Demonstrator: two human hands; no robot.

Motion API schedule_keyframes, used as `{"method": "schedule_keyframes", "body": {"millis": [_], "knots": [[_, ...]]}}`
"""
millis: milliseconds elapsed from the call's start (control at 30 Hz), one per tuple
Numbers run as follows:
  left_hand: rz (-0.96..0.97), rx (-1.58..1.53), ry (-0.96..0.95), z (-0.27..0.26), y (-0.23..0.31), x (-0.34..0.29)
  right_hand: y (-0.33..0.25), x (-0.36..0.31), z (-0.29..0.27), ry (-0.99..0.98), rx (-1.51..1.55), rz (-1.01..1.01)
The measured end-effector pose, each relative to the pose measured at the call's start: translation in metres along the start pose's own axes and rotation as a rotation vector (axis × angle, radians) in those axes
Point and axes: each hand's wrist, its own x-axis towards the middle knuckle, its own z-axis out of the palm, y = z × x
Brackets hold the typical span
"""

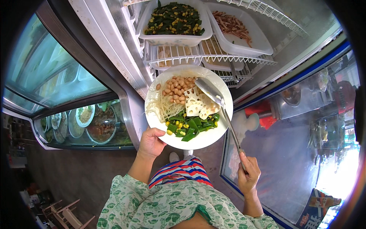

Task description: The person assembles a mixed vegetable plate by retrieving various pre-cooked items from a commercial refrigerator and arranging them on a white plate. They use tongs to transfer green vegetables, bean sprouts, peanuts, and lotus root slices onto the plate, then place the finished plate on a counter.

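My left hand (151, 143) is closed on the lower left rim of a white plate (152, 117), its thumb on top. On the plate lie peanuts (177, 88), pale shredded strands (160, 107), lotus root slices (200, 102) and green leaves with yellow beans (192, 127). My right hand (248, 172) grips the long handle of a metal serving spoon (209, 89). The spoon's bowl rests over the lotus root at the upper right of the plate. Its handle crosses the plate's right rim.
Ahead stands an open fridge with white wire shelves (213, 58). On them are a tub of greens and beans (173, 38) and a tub of reddish strips (244, 45). A glass display case (84, 126) with bowls is at the left, a blue-edged glass door (274, 164) at the right.
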Motion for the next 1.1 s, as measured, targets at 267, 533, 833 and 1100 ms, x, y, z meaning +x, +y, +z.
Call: {"method": "schedule_keyframes", "body": {"millis": [267, 533, 833, 1100], "knots": [[0.013, -0.002, 0.012, 0.007, 0.003, -0.002, 0.0, -0.006, -0.009, 0.047, 0.033, -0.017], [0.006, 0.059, 0.016, 0.0, 0.005, 0.0, 0.0, -0.005, -0.009, 0.104, 0.088, -0.018], [-0.055, 0.032, -0.039, 0.004, 0.015, 0.003, 0.015, -0.031, -0.06, -0.045, 0.299, 0.134], [-0.072, -0.037, 0.011, 0.011, 0.014, 0.002, 0.011, -0.046, -0.075, -0.048, 0.23, 0.14]]}}
